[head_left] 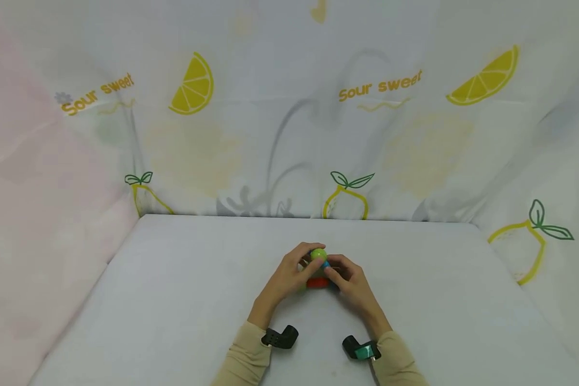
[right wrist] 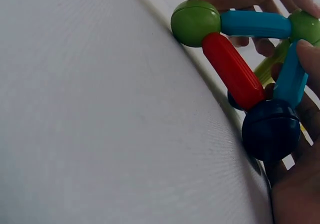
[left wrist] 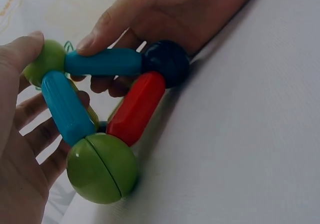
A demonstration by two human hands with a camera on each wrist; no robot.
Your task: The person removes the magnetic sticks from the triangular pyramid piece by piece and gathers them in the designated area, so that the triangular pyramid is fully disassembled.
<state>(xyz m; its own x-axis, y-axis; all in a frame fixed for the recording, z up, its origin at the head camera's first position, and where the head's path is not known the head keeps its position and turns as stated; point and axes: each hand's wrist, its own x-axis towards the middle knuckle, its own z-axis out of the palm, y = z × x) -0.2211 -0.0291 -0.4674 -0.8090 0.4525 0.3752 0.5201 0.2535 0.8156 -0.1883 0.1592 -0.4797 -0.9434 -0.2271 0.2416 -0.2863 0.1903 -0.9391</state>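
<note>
Taken from left to right, the left hand (head_left: 287, 274) holds the peak of a ball-and-rod toy (head_left: 317, 282), its thumb and forefinger closed about the upper green ball (head_left: 319, 254). The toy stands between both hands on the white surface (head_left: 173, 300), its lower balls apparently resting there. At its left foot is the lower green ball (left wrist: 102, 168), from which the left blue rod (left wrist: 67, 109) slopes up to the peak. The red rod (left wrist: 137, 107) forms the near base edge; a yellow-green rod (right wrist: 272, 67) runs behind, its far end partly hidden. On the right, the right blue rod (left wrist: 104, 62) descends from the peak to the dark blue ball (right wrist: 271, 130). The right hand (head_left: 353, 283) grips that rod, thumb on the near side and fingers behind. In handling, the toy is judged light, its parts hard plastic and unlikely to bend or break. The glossy balls may slip under a fingertip; the flat-sided rods should offer surer purchase. The joints are judged the weak points; how they fasten cannot be determined. Recommended hold: mid-rod or close beside a joint, one hand steadying the peak, without twisting.
</note>
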